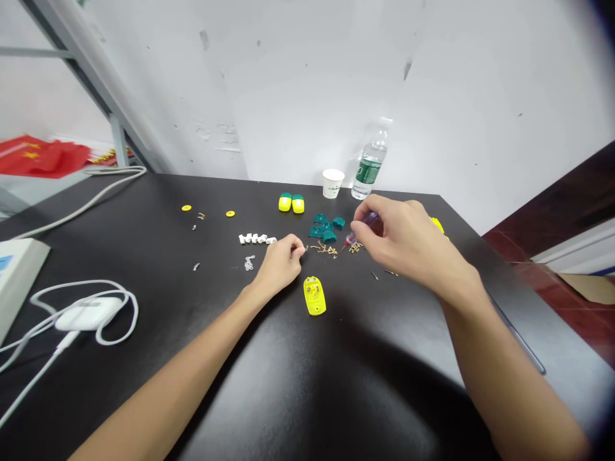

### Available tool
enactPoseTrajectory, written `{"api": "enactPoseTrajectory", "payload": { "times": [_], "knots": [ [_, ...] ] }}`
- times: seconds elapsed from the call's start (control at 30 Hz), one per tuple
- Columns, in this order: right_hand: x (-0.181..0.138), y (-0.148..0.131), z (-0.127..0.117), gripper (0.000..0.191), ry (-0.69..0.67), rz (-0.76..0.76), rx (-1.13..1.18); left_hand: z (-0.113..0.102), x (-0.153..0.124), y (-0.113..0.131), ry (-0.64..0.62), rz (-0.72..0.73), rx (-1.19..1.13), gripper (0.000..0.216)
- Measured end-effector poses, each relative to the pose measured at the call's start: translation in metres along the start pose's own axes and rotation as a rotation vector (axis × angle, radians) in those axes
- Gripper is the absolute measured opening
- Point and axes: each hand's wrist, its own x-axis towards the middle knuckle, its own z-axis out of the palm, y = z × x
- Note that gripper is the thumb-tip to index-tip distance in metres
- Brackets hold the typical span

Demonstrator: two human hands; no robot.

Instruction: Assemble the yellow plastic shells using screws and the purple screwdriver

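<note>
Standing at this black surface (144, 211), you'd see a person's two bare forearms reaching in from the near edge. The right hand (403, 246) has its fingers (372, 214) curled closed around a small screwdriver (366, 223) with a translucent handle, its red-marked end tilted down just above a scatter of brass screws (354, 248). The left hand (281, 266) sits a little apart from it, its fingers (296, 248) pinched together on a tiny metal piece (305, 248), too small to make out exactly. That pinch lies just beside a loose spread of brass parts (324, 248).

Just below the left hand, nearer the person, a yellow plastic casing (314, 296) lies open side up with small parts inside. Teal plastic pieces (324, 227) are heaped beyond the brass, and two yellow-and-teal caps (291, 203) stand side by side behind them. A row of small white pieces (257, 239) lies left of the hand, near a clear plastic part (248, 262) and two yellow washers (186, 207). Another yellow piece (436, 224) peeks out behind the right hand. Against the wall stand a paper cup (333, 183) and a water bottle (369, 160), and a white cable (91, 314) loops at the left.
</note>
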Motion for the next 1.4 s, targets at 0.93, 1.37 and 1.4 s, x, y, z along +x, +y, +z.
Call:
{"api": "enactPoseTrajectory", "payload": {
  "times": [0.93, 1.37, 1.4],
  "knots": [
    [-0.003, -0.012, -0.002, 0.012, 0.008, -0.017, 0.017, -0.032, -0.043, 0.008, -0.154, -0.139, -0.447, 0.015],
    [-0.004, -0.012, 0.0, 0.012, 0.003, -0.02, 0.014, -0.047, -0.058, 0.031, -0.327, 0.41, 0.017, 0.021],
    [-0.004, -0.012, 0.0, 0.012, 0.0, -0.019, 0.013, -0.047, -0.058, 0.033, -0.36, 0.408, 0.029, 0.022]
  ]
}}
